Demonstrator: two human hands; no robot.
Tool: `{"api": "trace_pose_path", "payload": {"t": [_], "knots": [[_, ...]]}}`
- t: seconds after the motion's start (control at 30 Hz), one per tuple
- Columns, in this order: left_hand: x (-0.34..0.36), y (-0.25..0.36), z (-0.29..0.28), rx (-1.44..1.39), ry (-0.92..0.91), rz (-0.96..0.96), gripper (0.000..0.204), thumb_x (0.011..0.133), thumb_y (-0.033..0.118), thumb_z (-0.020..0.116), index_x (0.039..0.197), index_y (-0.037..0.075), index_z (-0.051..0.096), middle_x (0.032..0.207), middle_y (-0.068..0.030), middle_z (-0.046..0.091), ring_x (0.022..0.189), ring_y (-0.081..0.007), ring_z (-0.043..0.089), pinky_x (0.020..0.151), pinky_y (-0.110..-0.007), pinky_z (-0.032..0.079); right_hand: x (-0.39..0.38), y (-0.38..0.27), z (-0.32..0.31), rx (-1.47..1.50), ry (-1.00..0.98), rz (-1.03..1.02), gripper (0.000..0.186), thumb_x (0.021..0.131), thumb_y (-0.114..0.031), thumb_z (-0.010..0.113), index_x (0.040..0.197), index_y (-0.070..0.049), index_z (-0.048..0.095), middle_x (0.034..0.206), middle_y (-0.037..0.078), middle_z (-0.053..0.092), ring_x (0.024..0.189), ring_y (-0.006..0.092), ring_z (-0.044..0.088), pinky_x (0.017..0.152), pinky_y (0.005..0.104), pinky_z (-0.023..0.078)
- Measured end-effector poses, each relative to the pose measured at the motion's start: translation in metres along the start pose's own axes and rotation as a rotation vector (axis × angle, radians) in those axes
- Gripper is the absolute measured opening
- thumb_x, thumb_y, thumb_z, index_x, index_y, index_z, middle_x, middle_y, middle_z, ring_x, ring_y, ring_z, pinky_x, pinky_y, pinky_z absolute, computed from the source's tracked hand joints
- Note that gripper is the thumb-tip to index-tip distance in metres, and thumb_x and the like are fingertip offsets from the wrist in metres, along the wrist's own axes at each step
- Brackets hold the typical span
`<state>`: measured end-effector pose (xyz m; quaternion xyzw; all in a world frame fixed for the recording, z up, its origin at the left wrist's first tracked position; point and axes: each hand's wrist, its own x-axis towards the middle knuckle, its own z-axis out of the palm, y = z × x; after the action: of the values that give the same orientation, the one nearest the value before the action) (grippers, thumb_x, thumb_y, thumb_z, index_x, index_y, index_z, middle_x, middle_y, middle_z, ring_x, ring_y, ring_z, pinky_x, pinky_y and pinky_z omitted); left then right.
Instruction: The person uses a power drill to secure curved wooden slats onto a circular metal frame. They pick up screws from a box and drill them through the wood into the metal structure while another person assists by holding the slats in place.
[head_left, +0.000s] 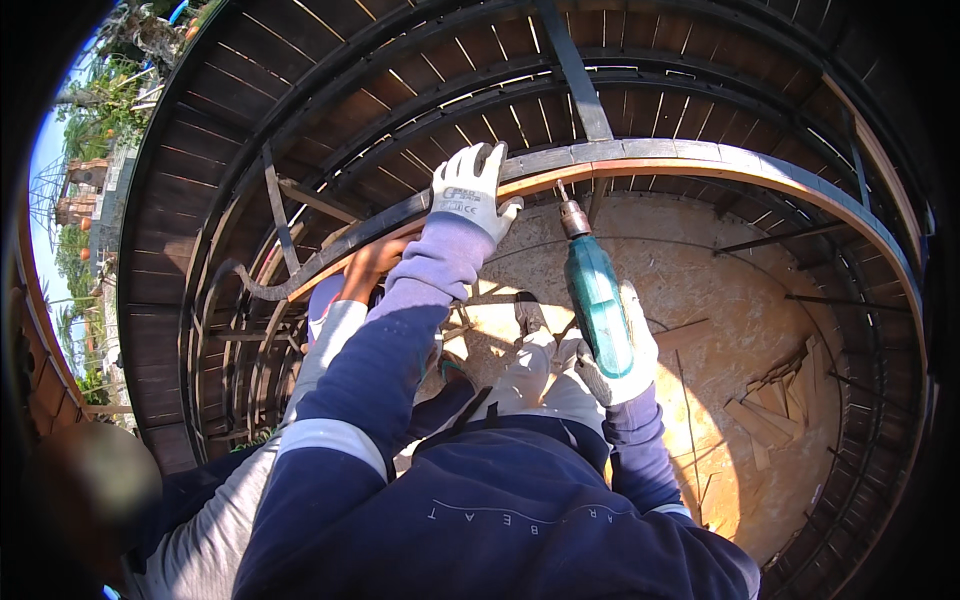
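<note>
My left hand point(470, 190), in a white work glove, presses flat on a dark curved wooden rail point(650, 155) that arcs across the view. My right hand point(625, 365), also gloved, grips a teal power drill point(598, 300). The drill's metal chuck point(573, 218) points up at the rail's lower edge, just right of my left hand. Beside my left arm, another person's bare hand point(372, 262) holds the same rail further left; their grey sleeve point(330, 335) runs down from it.
A chipboard floor point(740, 290) lies below, with loose wood offcuts point(770, 410) at the right. Dark slatted planks point(400, 80) and curved ribs ring the space. Thin metal rods point(760, 240) stick in from the right. Trees and buildings point(85, 190) show far left.
</note>
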<state>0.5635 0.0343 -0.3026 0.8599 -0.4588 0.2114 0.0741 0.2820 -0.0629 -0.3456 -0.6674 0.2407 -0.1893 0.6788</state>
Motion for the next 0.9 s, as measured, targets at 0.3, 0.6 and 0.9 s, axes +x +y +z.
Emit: {"api": "trace_pose_path", "payload": {"t": [0.3,0.6,0.9], "knots": [[-0.057,0.124,0.022,-2.082,-0.420,-1.192,0.050,0.079,0.022,0.088,0.118,0.004,0.062,0.103,-0.0102,0.069,0.094,-0.0256,0.070,0.086,-0.043,0.060,-0.001,-0.013,0.015,0.045,-0.021,-0.092,0.063,0.094,-0.012,0.067,0.150,-0.004,0.038,0.112,0.010,0.066,0.088,0.0179,0.067,0.077,0.0297,0.058],[-0.057,0.138,0.051,-2.184,-0.273,-1.306,0.035,0.079,0.013,0.083,0.106,0.000,0.065,0.091,-0.0113,0.070,0.080,-0.0269,0.072,0.074,-0.042,0.062,-0.003,-0.047,-0.001,-0.108,-0.152,-0.111,0.100,0.076,-0.013,0.081,0.158,-0.001,0.024,0.144,0.020,0.052,0.122,0.0252,0.060,0.101,0.0324,0.049],[-0.053,0.137,0.045,-2.227,-0.323,-1.304,0.032,0.079,0.020,0.085,0.101,0.003,0.068,0.089,-0.0099,0.072,0.075,-0.0236,0.070,0.070,-0.038,0.060,0.005,-0.054,-0.005,-0.157,-0.160,-0.256,0.092,0.081,-0.005,0.076,0.159,-0.010,0.027,0.126,0.013,0.060,0.099,0.0173,0.063,0.079,0.0302,0.057]]}}
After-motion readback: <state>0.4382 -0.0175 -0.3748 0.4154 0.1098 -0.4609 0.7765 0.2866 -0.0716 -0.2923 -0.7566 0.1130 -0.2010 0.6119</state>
